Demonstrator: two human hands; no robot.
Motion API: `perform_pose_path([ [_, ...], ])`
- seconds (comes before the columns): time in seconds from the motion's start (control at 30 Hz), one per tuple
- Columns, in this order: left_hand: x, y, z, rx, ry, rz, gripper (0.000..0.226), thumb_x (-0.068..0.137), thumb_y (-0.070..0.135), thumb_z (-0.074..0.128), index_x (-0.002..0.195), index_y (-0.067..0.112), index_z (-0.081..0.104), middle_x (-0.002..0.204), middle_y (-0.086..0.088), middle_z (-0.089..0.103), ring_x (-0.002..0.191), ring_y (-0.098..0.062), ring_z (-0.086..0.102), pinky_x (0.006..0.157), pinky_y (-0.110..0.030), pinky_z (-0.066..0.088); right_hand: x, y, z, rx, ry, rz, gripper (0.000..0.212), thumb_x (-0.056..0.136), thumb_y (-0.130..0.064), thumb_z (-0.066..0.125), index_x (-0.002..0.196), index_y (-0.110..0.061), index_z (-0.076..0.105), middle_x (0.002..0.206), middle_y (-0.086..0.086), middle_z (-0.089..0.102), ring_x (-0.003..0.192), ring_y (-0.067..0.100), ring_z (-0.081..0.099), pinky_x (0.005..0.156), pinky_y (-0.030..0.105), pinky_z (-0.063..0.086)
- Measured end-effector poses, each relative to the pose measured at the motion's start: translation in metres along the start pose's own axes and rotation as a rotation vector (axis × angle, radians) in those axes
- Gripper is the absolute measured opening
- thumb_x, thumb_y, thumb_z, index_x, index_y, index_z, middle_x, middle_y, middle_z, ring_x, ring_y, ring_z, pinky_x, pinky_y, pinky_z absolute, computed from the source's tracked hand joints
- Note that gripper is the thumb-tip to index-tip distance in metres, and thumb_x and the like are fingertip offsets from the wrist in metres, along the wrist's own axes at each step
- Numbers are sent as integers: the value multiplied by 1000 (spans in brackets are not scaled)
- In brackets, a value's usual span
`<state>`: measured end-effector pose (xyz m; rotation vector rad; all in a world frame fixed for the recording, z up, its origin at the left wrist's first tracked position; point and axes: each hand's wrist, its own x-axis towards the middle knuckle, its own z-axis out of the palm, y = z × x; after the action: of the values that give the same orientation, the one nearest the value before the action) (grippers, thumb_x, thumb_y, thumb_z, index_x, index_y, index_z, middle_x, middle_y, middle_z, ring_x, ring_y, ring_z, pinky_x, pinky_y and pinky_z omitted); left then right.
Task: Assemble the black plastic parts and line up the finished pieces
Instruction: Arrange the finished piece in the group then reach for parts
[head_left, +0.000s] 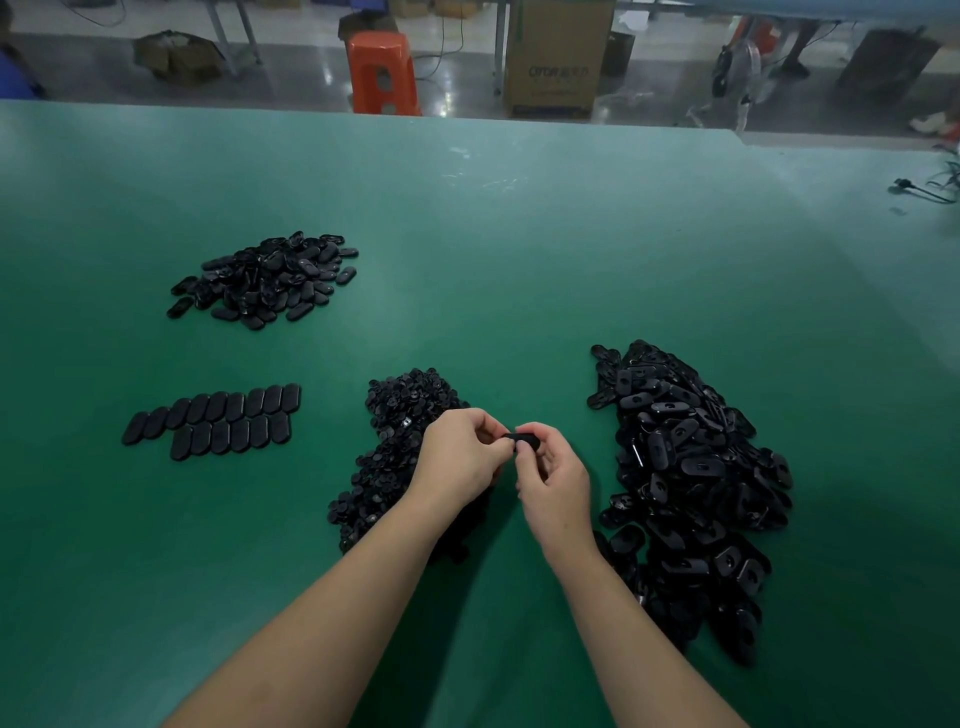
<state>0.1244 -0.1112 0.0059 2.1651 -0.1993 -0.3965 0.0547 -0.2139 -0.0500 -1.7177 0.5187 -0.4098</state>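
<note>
Right above the green table (519, 270), the two hands meet over a single black part (524, 441), an oval piece pinched between them. The left hand (460, 460) has its fingers curled in, thumb and fingertips closing on the near-left end of the piece, while the right hand (558, 483) curls its thumb and forefinger round the other end, so both hands are clamped on the same piece (whether a second, smaller part sits under the fingers cannot be told). Beneath and behind the left hand lies a heap of small black parts (400, 441), partly hidden by the wrist. To the right, close beside the right forearm, spreads a large pile of oval shells (685, 483), many showing a hole or hollow face. Well to the left, two neat rows of finished pieces (218, 418) lie flat and side by side, touching one another, the far row longer than the near one. Farther back on the left sits another loose pile of oval pieces (270, 278). Beyond the table's far edge stand an orange stool (382, 70) and a cardboard box (558, 54) on the floor.
</note>
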Motion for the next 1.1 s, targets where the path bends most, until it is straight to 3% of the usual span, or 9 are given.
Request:
perform_pose_path([
  [0.2, -3, 3, 2, 11, 26, 13, 8, 82, 16, 73, 76, 18, 69, 68, 1, 71, 65, -19, 70, 70, -38, 60, 1, 1, -1, 1, -3, -4, 18, 99, -13, 60, 100, -30, 67, 75, -12, 68, 64, 4, 58, 63, 31, 49],
  [0.43, -4, 5, 3, 38, 37, 45, 5, 83, 19, 72, 79, 17, 69, 72, 2, 71, 68, -18, 70, 72, -38, 59, 1, 1, 0, 11, 16, -23, 23, 99, -14, 60, 99, -36, 67, 90, -16, 72, 84, 7, 67, 77, 30, 56],
  [0.57, -6, 5, 3, 32, 23, 72, 6, 87, 18, 71, 81, 17, 70, 74, 2, 72, 66, -17, 70, 71, -38, 60, 2, 1, -1, 13, 43, -21, 19, 99, -18, 61, 97, -36, 67, 87, -11, 71, 83, 13, 66, 78, 38, 56],
  [0.73, -6, 0, 3, 68, 10, 100, 6, 90, 16, 67, 87, 18, 71, 77, 4, 72, 66, -13, 69, 72, -33, 59, 1, 2, 0, -30, 27, -49, 23, 100, -16, 61, 95, -39, 62, 89, -18, 69, 82, 7, 65, 76, 32, 54],
  [0.9, -9, -5, 3, 219, 39, 261, 15, 89, 15, 65, 102, 16, 71, 91, 2, 73, 84, -14, 66, 81, -32, 54, 2, 2, 3, -49, 18, -46, 25, 100, -16, 59, 95, -40, 62, 92, -22, 69, 88, 3, 66, 78, 25, 53],
  [1.0, -10, -9, 5, 427, 61, 410, 18, 96, 24, 58, 111, 17, 66, 99, -1, 69, 91, -24, 64, 80, -38, 50, 2, 2, 3, -29, 24, -25, 25, 103, -18, 54, 99, -41, 63, 97, -19, 71, 95, 4, 67, 86, 31, 54],
  [1.1, -14, -17, -1, 524, 123, 490, 19, 99, 28, 55, 111, 16, 64, 97, -2, 67, 89, -26, 64, 75, -40, 50, 2, 3, 4, 10, 17, 6, 23, 106, -20, 49, 110, -40, 61, 88, -10, 67, 77, 11, 61, 76, 39, 51],
])
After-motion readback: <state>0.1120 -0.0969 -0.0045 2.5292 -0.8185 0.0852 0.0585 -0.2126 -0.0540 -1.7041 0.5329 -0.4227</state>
